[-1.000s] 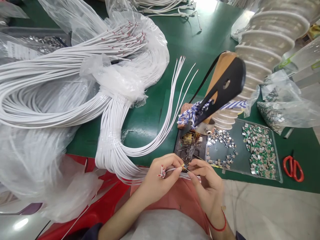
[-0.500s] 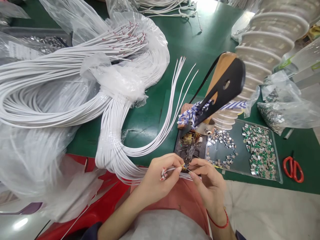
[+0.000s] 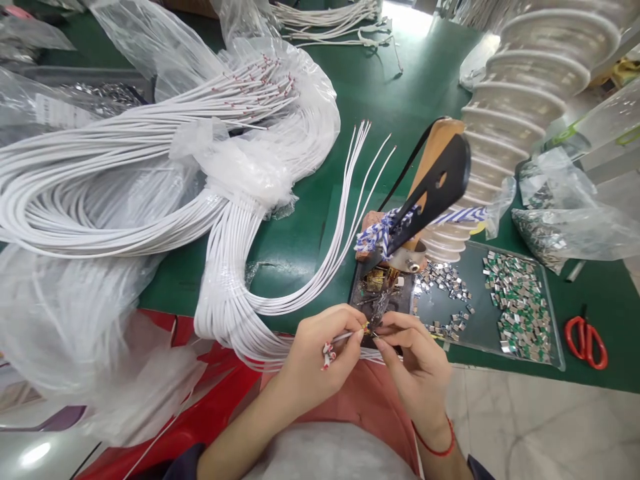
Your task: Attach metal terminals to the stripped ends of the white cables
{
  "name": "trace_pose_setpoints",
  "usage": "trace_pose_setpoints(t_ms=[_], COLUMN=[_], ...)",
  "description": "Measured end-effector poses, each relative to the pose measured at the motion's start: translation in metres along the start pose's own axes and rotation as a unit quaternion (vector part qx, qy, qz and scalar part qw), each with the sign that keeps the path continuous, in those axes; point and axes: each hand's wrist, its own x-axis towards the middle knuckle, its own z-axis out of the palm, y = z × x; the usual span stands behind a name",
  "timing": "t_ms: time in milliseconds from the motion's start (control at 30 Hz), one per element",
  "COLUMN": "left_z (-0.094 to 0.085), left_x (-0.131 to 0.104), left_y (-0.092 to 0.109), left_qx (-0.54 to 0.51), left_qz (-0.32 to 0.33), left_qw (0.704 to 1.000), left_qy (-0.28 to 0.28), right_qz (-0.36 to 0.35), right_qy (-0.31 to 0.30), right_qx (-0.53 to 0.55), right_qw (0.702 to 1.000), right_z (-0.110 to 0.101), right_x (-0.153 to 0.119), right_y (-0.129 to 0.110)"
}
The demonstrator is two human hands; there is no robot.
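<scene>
My left hand (image 3: 320, 350) is closed, pinching a white cable (image 3: 346, 335) whose tip shows small coloured wire ends. Other white cable ends with red tips (image 3: 328, 355) stick out at the palm side of this hand. My right hand (image 3: 417, 353) is closed close beside it, thumb and fingers pinched at the cable tip. Something thin and shiny shows at its fingertips, too small to name. Just above both sets of fingertips, a dark, crusted metal rod (image 3: 383, 303) points down from a clamp (image 3: 407, 259).
A thick bundle of white cables (image 3: 225, 247) lies at left. A clear tray (image 3: 480, 320) holds many small metal connectors. Red-handled scissors (image 3: 586, 341) lie at right. A wide ribbed hose (image 3: 525, 87) and a black-and-tan upright piece (image 3: 435, 180) rise behind my hands.
The view has shifted slightly. My hands stay pinched together at the cable tip, with only small finger movement.
</scene>
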Motion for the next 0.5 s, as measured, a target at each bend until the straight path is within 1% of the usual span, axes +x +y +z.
trace_pose_setpoints(t_ms=[133,300,500], left_z=[0.0023,0.0057,0.0058], left_x=[0.0001,0.0008,0.0002], left_y=[-0.0004,-0.0024,0.0014], left_qx=[0.017,0.026,0.024], left_qz=[-0.014,-0.010,-0.003], left_qw=[1.000,1.000,0.999], left_qy=[0.000,0.005,0.021], right_qz=[0.002,0.002,-0.004], right_qy=[-0.010,0.002,0.011], right_qx=[0.002,0.005,-0.003], right_qw=[1.000,1.000,1.000], right_z=[-0.0020,0.0014,0.0046], right_x=[-0.0010,-0.0016,-0.0010], right_y=[0.0015,0.0043,0.0044])
